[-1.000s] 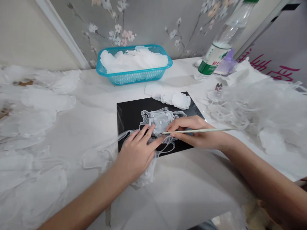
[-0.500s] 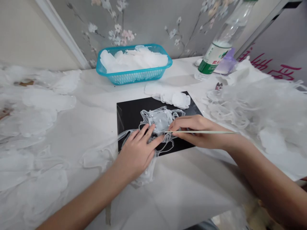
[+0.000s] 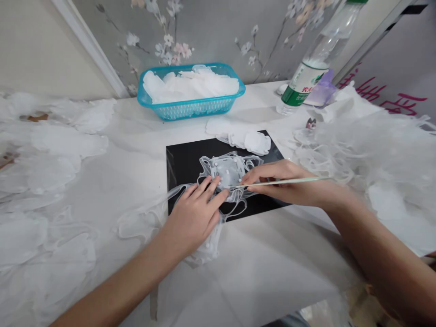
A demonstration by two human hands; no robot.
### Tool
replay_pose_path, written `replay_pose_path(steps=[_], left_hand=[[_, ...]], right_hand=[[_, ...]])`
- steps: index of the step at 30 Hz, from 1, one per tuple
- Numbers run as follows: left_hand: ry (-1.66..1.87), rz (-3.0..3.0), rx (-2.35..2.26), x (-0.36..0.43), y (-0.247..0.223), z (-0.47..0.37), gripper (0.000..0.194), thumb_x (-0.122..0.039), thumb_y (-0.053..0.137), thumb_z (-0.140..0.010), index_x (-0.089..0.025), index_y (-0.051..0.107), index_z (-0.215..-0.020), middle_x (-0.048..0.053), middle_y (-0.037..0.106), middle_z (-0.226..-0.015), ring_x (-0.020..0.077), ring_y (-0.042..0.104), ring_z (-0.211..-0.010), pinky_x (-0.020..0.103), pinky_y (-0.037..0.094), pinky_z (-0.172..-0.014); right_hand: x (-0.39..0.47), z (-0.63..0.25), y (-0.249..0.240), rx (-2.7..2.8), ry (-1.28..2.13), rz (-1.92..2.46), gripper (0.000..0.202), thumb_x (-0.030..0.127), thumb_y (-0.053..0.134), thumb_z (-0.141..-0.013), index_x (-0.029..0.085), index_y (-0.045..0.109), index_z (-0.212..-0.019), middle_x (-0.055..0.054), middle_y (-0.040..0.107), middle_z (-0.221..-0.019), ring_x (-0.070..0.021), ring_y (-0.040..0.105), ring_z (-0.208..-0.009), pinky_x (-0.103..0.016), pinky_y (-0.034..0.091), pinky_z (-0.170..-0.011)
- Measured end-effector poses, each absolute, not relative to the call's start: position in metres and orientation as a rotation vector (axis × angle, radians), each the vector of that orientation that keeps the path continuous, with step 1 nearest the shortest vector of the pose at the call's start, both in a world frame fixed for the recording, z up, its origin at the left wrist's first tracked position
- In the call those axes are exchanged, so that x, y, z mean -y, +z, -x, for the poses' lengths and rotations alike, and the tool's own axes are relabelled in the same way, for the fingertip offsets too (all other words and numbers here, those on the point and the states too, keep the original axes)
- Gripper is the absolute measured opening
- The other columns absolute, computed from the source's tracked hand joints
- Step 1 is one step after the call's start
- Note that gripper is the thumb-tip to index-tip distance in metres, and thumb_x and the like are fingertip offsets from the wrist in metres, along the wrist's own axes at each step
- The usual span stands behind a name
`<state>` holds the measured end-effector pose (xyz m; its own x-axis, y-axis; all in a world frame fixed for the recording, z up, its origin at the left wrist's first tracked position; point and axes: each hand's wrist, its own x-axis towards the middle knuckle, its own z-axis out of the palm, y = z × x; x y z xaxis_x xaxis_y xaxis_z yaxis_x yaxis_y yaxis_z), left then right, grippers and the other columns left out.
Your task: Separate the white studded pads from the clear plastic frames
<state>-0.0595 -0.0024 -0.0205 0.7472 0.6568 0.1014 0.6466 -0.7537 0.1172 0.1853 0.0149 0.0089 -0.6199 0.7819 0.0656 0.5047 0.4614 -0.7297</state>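
A translucent molded sheet (image 3: 229, 170) with a squarish centre and stringy edges lies on a black board (image 3: 184, 159). My left hand (image 3: 197, 211) rests with spread fingers on its lower left edge. In my right hand (image 3: 282, 181) is a thin pale stick (image 3: 299, 180), pinched near its left end, with the tip at the lower right edge of the squarish centre. Several flat translucent pieces (image 3: 257, 142) overlap at the board's top edge.
A blue basket (image 3: 194, 108) full of white translucent pieces stands at the back. A water bottle (image 3: 304, 79) leans in view at the back right. Stringy translucent scraps (image 3: 381, 150) heap at the right, and a pile of translucent sheets (image 3: 51, 181) covers the left.
My right hand has shifted slightly up, and the stick now slants, its right end higher. My left thumb has drawn back a little from the stick's tip.
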Motion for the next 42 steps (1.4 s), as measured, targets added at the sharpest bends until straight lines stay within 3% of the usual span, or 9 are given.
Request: replay_pose_path(steps=[18, 30, 42], left_hand=[[0.196, -2.876, -1.069, 0.003, -0.019, 0.059, 0.037, -0.018, 0.033, -0.090, -0.019, 0.051, -0.123, 0.011, 0.043, -0.140, 0.0267, 0.040, -0.129, 0.043, 0.039, -0.097], [0.195, -2.881, -1.045, 0.002, -0.021, 0.060, 0.039, -0.018, 0.034, -0.090, -0.019, 0.049, -0.126, 0.013, 0.042, -0.141, 0.0275, 0.037, -0.130, 0.044, 0.039, -0.097], [0.200, -2.870, -1.056, 0.003, -0.022, 0.061, 0.038, -0.018, 0.034, -0.091, -0.019, 0.050, -0.125, 0.012, 0.042, -0.141, 0.0272, 0.037, -0.131, 0.044, 0.038, -0.098]], right_hand=[[-0.014, -0.190, 0.019, 2.283, 0.953, 1.119, 0.029, 0.040, 0.050, -0.093, 0.015, 0.063, -0.088, -0.006, 0.061, -0.080, -0.0139, 0.056, -0.069, -0.021, 0.043, -0.060], [-0.012, -0.175, 0.001, 2.216, 1.073, 1.101, 0.021, 0.032, 0.050, -0.094, 0.016, 0.062, -0.096, -0.006, 0.062, -0.094, -0.0138, 0.058, -0.081, -0.020, 0.044, -0.068], [-0.011, -0.177, 0.004, 2.273, 0.993, 1.107, 0.027, 0.037, 0.046, -0.095, 0.015, 0.062, -0.094, -0.007, 0.062, -0.091, -0.0153, 0.058, -0.081, -0.020, 0.045, -0.068]])
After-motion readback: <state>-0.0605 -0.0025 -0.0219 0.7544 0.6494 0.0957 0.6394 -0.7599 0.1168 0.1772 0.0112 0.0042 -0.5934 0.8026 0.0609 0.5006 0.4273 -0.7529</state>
